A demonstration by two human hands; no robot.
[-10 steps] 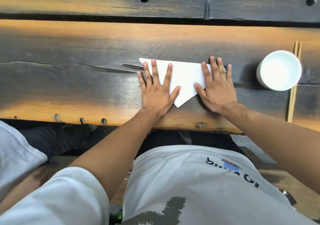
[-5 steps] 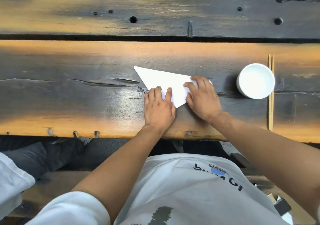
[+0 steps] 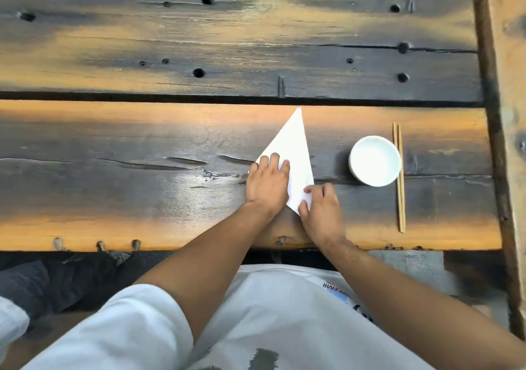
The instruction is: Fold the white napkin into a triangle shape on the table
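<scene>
The white napkin (image 3: 295,153) lies on the dark wooden table (image 3: 142,170) as a narrow triangle, its sharp tip pointing away from me. My left hand (image 3: 266,183) rests with curled fingers on the napkin's left corner. My right hand (image 3: 320,213) pinches the napkin's near corner between thumb and fingers. The near part of the napkin is hidden under both hands.
A white bowl (image 3: 375,160) stands to the right of the napkin. A pair of wooden chopsticks (image 3: 399,179) lies lengthwise just beyond the bowl. The table's front edge (image 3: 170,245) runs close to my body; a gap between planks (image 3: 142,96) crosses farther back.
The napkin has turned from a wide triangle with its long edge far to a narrow one pointing away. Both hands went from flat and spread to curled on its near corners.
</scene>
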